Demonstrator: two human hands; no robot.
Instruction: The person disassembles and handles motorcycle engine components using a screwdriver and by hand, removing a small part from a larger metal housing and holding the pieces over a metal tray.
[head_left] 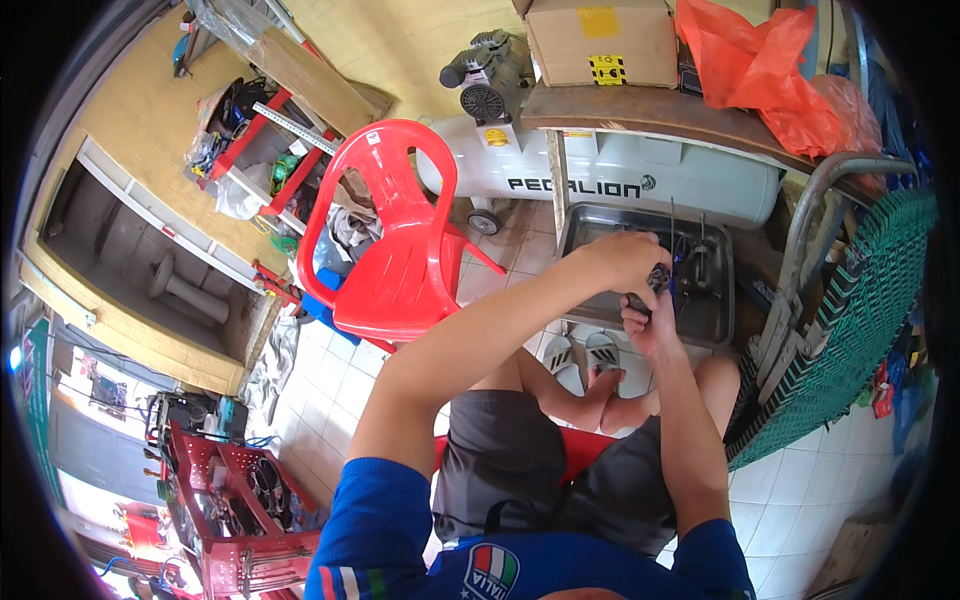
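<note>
We note bold dark capitals along the pale tank (720, 190). Cardboard box (555, 45): yellow-and-black label (607, 69), print too small for us to make out. Blue shirt (385, 510): capitals on a green, white and red shield badge (492, 570). Red chair (390, 285): tiny white sticker (374, 139) at backrest top, illegible to us.

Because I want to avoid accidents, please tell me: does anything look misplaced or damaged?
Yes: a pale grey cloth lies crumpled on the floor, left of the red chair, where a foot might catch it. The dark part in the left hand and right hand is too small to judge for damage.
</note>
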